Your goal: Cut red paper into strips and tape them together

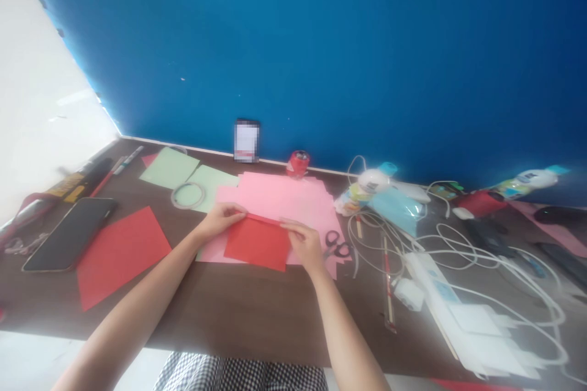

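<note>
A sheet of red paper [257, 245] lies over pink paper sheets [293, 192], with a narrow folded strip along its far edge. My left hand [221, 220] pinches the far left corner of that fold. At the other end of the fold, my right hand [303, 243] has its fingers closed on the red paper's far right corner. Black-handled scissors [338, 244] rest on the pink sheets just right of my right hand. Beyond my left hand is a white ring-shaped roll [188, 195] on light green paper [169, 168].
Another red sheet [123, 253] and a dark phone [71, 233] lie at left. A red jar [299, 162] stands by the blue wall [293, 61]. Glue bottles [373, 181], tangled white cables [463, 247] and a white power strip [433, 284] crowd the right side.
</note>
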The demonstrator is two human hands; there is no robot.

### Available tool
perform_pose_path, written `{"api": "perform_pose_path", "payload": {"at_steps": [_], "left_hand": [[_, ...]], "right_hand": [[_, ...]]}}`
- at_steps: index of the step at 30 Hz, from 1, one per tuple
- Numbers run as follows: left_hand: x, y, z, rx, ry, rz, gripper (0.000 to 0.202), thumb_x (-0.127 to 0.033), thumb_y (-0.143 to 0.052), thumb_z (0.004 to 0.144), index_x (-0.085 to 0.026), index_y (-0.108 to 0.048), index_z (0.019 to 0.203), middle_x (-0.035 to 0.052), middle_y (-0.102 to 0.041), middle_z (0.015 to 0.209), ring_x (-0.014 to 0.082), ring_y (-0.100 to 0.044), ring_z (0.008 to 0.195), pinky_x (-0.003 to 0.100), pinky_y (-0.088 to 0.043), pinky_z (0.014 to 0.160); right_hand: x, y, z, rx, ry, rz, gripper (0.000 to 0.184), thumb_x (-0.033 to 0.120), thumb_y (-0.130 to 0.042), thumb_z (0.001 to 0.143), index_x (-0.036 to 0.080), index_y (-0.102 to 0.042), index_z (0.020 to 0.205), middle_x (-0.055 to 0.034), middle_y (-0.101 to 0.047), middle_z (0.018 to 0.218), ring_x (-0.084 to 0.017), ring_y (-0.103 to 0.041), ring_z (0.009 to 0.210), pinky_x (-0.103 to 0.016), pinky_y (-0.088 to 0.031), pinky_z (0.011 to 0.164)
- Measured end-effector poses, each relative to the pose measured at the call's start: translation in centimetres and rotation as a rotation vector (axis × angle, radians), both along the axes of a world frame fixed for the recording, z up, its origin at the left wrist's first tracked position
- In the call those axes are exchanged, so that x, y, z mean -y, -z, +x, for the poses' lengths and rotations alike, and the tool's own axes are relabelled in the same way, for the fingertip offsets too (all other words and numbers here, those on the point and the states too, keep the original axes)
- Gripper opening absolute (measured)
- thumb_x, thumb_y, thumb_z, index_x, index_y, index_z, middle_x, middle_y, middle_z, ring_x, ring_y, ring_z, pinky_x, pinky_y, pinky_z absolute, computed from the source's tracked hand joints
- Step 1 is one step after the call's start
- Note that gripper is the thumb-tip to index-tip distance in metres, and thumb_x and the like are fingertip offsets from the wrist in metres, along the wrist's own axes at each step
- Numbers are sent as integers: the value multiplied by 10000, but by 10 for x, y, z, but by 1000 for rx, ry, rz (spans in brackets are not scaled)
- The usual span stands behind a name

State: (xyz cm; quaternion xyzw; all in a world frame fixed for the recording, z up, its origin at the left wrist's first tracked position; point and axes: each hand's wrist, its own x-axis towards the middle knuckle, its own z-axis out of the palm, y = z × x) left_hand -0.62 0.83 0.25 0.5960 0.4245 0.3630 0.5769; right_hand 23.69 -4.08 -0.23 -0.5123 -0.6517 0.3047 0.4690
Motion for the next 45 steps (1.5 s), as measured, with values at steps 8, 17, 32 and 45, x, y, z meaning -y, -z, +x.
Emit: {"api": "perform_pose_path", "payload": {"at_steps": [8, 17, 32, 45], "left_hand": [[1, 2, 7, -148, -15, 241, 226, -362, -570, 756, -176, -633, 868, 63, -650, 944, 195, -593, 890, 322, -455, 809], [5, 1, 10, -226, 79, 245, 229, -349, -530, 779, -201, -662, 894, 51, -664, 981, 202, -596, 919, 320, -446, 837], [15, -10, 15, -383, 232, 404, 291, -363, -452, 820, -189, -659, 713, 22, -665, 713, 164, -570, 643, 248, -393, 580], [17, -2, 22, -753, -310, 732, 317, -332, -397, 857, -160, -590, 1039, 139, -599, 1063, 288, -503, 1017, 389, -364, 862]], "right_hand": [[0, -1, -8, 125, 124, 130, 240, 274, -571, 748, 195, -652, 960, -81, -662, 999, -213, -591, 969, -384, -447, 889], [2, -1, -14, 220, -10, -84, 195, 343, -539, 795, 206, -676, 793, -43, -702, 829, -185, -638, 785, -302, -476, 750], [3, -12, -2, 299, -174, -221, 250, 345, -477, 815, 212, -678, 750, -19, -699, 795, -174, -615, 718, -271, -449, 666], [-1, 6, -8, 337, -22, -174, 305, 344, -444, 819, 169, -607, 630, -3, -609, 577, -135, -529, 534, -223, -385, 514]]}}
